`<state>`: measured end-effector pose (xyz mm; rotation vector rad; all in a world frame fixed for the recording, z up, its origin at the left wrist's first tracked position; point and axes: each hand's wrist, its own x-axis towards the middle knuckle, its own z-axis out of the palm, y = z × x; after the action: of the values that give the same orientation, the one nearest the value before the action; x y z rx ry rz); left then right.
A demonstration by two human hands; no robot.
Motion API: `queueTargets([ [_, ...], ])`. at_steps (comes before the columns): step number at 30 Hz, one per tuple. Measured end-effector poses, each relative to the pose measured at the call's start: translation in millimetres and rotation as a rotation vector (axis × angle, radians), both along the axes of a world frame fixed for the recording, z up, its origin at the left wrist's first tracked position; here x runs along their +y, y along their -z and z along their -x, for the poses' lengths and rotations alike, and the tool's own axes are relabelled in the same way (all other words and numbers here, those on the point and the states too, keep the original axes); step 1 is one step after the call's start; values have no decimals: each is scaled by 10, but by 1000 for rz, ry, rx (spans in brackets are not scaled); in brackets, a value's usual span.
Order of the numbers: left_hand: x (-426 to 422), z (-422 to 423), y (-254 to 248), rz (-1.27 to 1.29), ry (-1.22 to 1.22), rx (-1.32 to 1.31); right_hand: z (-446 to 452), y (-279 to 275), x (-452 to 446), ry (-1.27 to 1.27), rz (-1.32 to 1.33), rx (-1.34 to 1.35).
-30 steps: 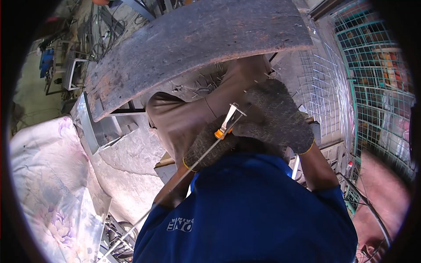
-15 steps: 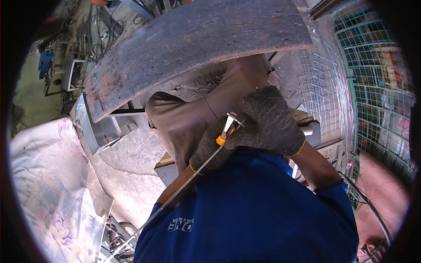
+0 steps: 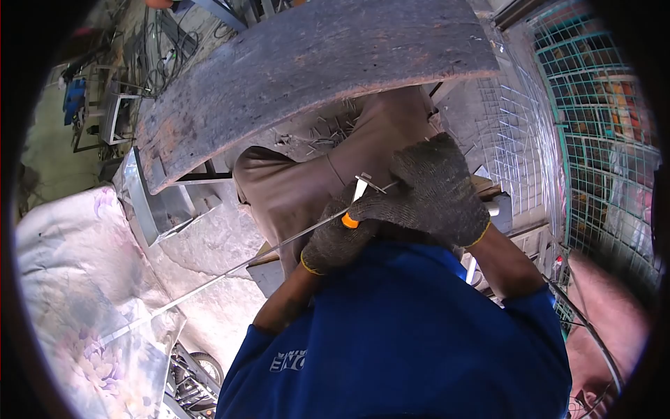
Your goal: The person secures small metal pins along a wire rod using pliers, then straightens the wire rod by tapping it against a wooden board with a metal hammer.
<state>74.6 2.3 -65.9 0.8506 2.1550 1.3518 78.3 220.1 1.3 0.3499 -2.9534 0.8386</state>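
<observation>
The hands are together in front of the blue shirt (image 3: 405, 335), both in dark knit gloves with yellow cuffs. The left hand (image 3: 336, 237) is curled around the tool (image 3: 351, 220), whose orange part shows between the hands and whose pale end sticks out toward the bench (image 3: 314, 63). The right hand (image 3: 440, 192) lies against the tool, its thumb side over it; whether its fingers are closed, I cannot tell. A thin rod (image 3: 244, 264) runs from the tool past the left hand and slants down to the left, its far end over the flowered cloth (image 3: 77, 279). The brown trousers (image 3: 300, 192) are just beyond the hands, partly under the bench. Small metal pieces (image 3: 331, 133) lie scattered on the floor (image 3: 209, 286) near its edge.
</observation>
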Motion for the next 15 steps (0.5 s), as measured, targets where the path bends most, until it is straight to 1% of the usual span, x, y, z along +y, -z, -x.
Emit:
queueTargets([
  [1,-22,24,-48,14,43,-42,-6,32,13,-4,-1,0],
  [3,-58,18,-95,32,83,-88,-36,93,6,29,51,104],
  [4,-77,10,-82,-26,95,-69,-30,59,17,28,52,107],
  [5,-98,5,-63,-84,110,-52,-3,-62,17,-11,9,-16],
  [6,-132,7,-26,-83,113,-51,6,-130,5,-48,-34,-140],
  [7,-179,12,28,-121,209,118,-3,-137,-26,-44,-34,-140],
  [8,-216,19,80,-160,302,287,-10,-138,-52,-10,113,-193],
  [9,-248,30,123,-163,304,287,-19,-131,-61,23,260,-245],
  [10,-282,48,170,-253,286,41,-55,97,-61,24,258,-245],
  [11,-319,73,216,-339,267,-205,-117,506,-68,-15,219,109],
  [12,-353,118,266,-421,247,-451,-89,612,-98,-52,175,465],
  [13,-392,157,303,-498,220,-698,-138,617,-65,-52,176,465],
  [15,-480,192,341,-639,145,-1197,-111,163,-60,-79,142,145],
])
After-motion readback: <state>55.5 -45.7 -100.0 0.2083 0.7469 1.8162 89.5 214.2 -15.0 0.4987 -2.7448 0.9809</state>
